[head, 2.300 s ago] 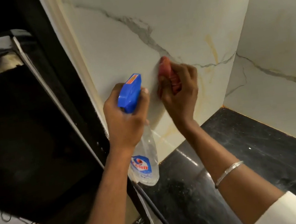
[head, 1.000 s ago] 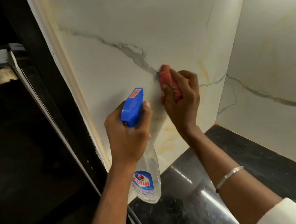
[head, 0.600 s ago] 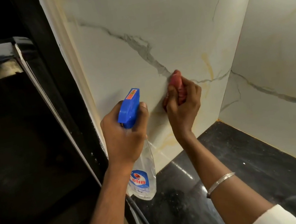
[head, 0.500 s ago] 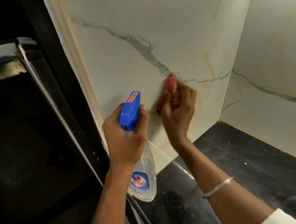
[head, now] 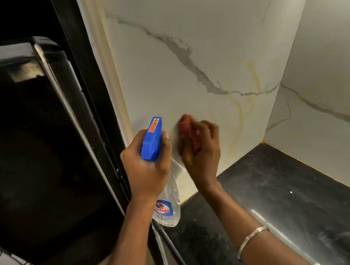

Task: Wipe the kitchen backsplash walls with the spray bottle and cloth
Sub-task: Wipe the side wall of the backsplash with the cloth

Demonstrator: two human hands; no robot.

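Clear plastic spray bottle (head: 168, 198) with blue trigger head, label showing "olin", is held in left grip (head: 145, 166); crumpled red cloth (head: 186, 126) is clutched and pressed against white marble backsplash (head: 172, 75) by right grip (head: 202, 154), above black worktop (head: 293, 193).

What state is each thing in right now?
Bottle: held off the counter by the left hand, nozzle toward the wall.
Cloth: bunched in the right hand, pressed on the wall.
Wall: yellowish streaks right of the cloth.
Counter: glossy, with pale smears.
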